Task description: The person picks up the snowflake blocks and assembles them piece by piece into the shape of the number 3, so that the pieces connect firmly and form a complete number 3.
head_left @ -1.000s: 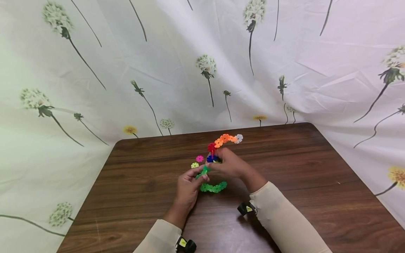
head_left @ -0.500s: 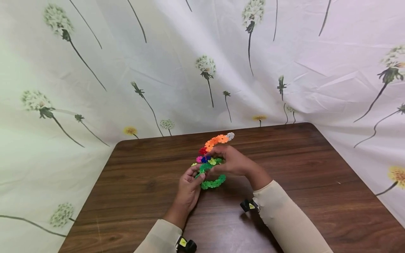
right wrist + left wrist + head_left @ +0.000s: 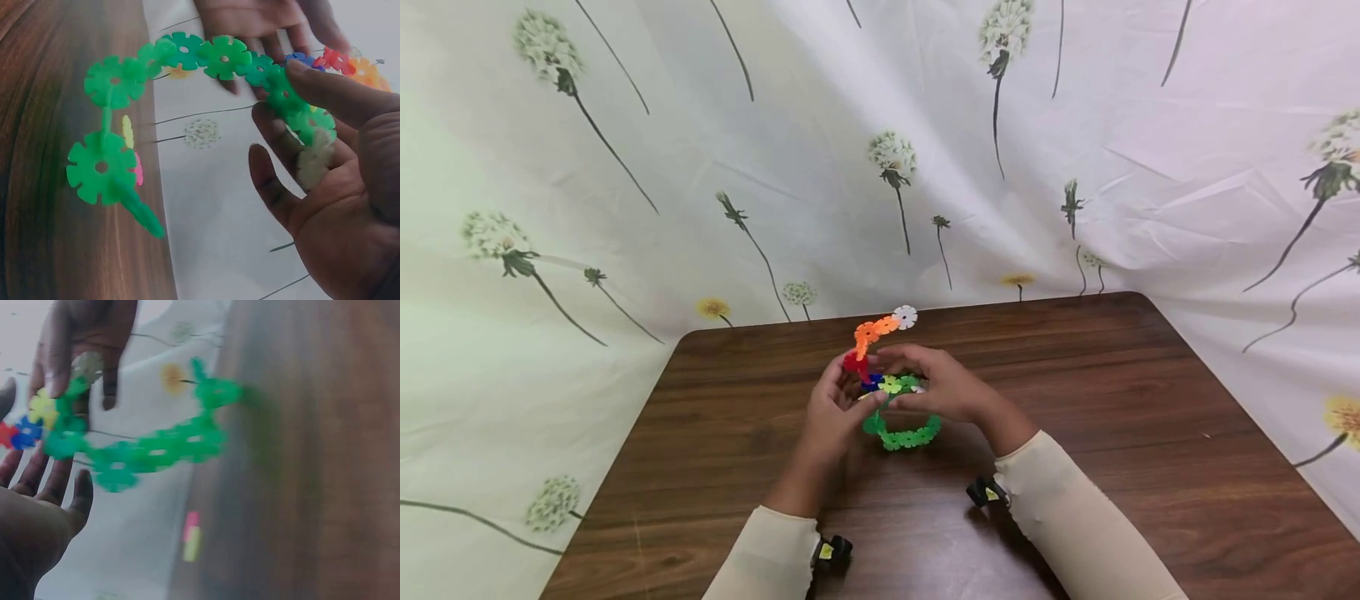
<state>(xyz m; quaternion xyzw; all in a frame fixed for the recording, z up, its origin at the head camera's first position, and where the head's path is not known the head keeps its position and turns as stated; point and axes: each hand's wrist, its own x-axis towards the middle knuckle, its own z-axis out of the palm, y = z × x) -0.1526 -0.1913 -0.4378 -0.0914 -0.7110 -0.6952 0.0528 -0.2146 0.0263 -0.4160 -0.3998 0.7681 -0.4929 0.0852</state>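
A chain of flower-shaped interlocking discs hangs above the table: a white disc [image 3: 905, 317], orange discs [image 3: 868, 333], a red disc [image 3: 854, 363], then blue, yellow and a long curved run of green discs [image 3: 910, 438]. My right hand [image 3: 951, 387] pinches the chain between thumb and fingers around its yellow and green part; a whitish disc [image 3: 315, 159] shows by its fingers. My left hand [image 3: 827, 417] is beside the red and blue discs. In the left wrist view its fingers [image 3: 59, 481] are spread and loosely bent behind the chain.
A loose pink disc [image 3: 138, 169] and a yellow disc [image 3: 128, 131] lie on the wooden table [image 3: 737, 450], mostly hidden by my left hand in the head view. A dandelion-print cloth [image 3: 820, 208] hangs behind the table. Each wrist wears a small black camera [image 3: 985, 492].
My left hand has let go of the green discs and moved up and left toward the red part. The chain's orange and white end has swung left in the right hand's hold.
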